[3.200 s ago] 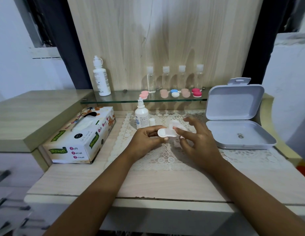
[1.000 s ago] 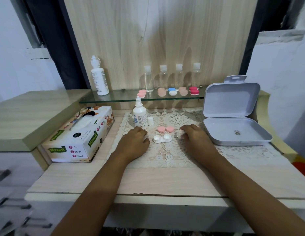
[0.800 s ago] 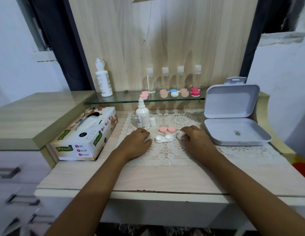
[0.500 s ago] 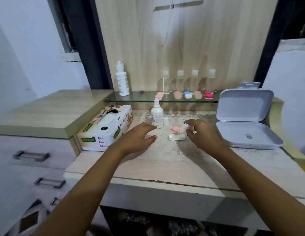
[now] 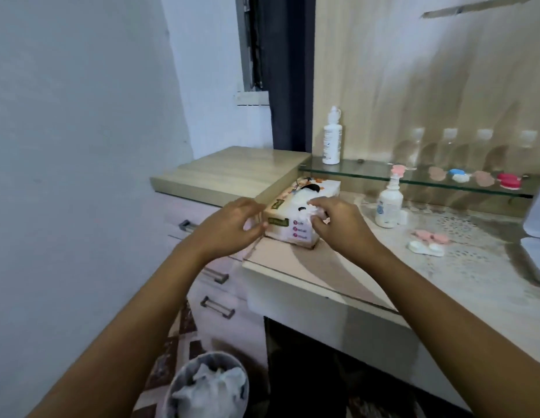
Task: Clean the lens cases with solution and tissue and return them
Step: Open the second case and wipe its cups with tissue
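Observation:
The tissue box (image 5: pixel 293 231) lies at the counter's left end. My right hand (image 5: pixel 338 226) is over its top and pinches a bit of white tissue (image 5: pixel 318 211) near the opening. My left hand (image 5: pixel 229 227) hovers at the box's left end with fingers loosely curled, fingertips at its near corner, holding nothing I can see. To the right, on the lace mat (image 5: pixel 473 230), lie the open white lens case (image 5: pixel 425 248) and its two pink caps (image 5: pixel 431 236). The small solution bottle (image 5: pixel 389 203) stands behind them, its cap (image 5: pixel 403 217) beside it.
A glass shelf (image 5: pixel 368 173) carries a tall white bottle (image 5: pixel 332 137), several clear bottles and several pink, blue and red lens cases (image 5: pixel 509 181). A grey box (image 5: pixel 537 215) is cut off at the right edge. On the floor stands a bin (image 5: pixel 208 384) holding crumpled tissues, beside drawers (image 5: pixel 216 307).
My head has turned left and down, bringing the bin and drawers into view. Both hands left the lens case on the mat and moved left to the tissue box.

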Demonstrator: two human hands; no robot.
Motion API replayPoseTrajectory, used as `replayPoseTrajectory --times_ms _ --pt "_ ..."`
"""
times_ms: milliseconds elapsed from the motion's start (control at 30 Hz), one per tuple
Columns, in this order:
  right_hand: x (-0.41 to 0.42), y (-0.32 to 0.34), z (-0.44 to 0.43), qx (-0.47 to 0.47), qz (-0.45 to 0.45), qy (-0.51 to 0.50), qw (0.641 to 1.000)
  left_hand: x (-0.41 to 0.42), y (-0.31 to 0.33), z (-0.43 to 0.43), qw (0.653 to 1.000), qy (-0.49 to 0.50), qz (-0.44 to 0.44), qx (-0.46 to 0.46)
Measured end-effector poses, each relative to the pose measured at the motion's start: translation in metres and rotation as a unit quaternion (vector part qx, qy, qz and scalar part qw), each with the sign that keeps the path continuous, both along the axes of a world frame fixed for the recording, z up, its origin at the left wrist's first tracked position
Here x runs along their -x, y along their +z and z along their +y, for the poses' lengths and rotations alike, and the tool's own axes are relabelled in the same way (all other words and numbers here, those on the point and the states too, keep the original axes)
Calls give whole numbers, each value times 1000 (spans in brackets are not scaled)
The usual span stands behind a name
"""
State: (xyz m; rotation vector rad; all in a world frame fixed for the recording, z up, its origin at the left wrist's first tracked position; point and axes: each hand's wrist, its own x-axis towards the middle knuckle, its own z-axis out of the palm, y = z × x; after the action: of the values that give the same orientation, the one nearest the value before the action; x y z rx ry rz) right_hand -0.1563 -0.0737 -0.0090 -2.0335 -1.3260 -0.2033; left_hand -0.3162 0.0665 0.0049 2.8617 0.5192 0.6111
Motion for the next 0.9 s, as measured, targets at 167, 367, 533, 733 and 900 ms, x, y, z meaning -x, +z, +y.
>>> replayPoseTrajectory --times_ms 167,367,533,733,900 --pt "66 -12 66 -8 21 89 996 75 -26 38 996 82 -7 21" --pt "136 -53 129 22 57 187 981 142 -81 73 980 179 46 76" --pt "174 -113 163 87 94 234 964 178 -148 94 963 221 64 142" --pt "178 -206 183 206 149 221 941 193 -243 102 941 239 103 214" --pt "170 -278 185 303 193 184 915 193 -314 98 919 241 146 278"
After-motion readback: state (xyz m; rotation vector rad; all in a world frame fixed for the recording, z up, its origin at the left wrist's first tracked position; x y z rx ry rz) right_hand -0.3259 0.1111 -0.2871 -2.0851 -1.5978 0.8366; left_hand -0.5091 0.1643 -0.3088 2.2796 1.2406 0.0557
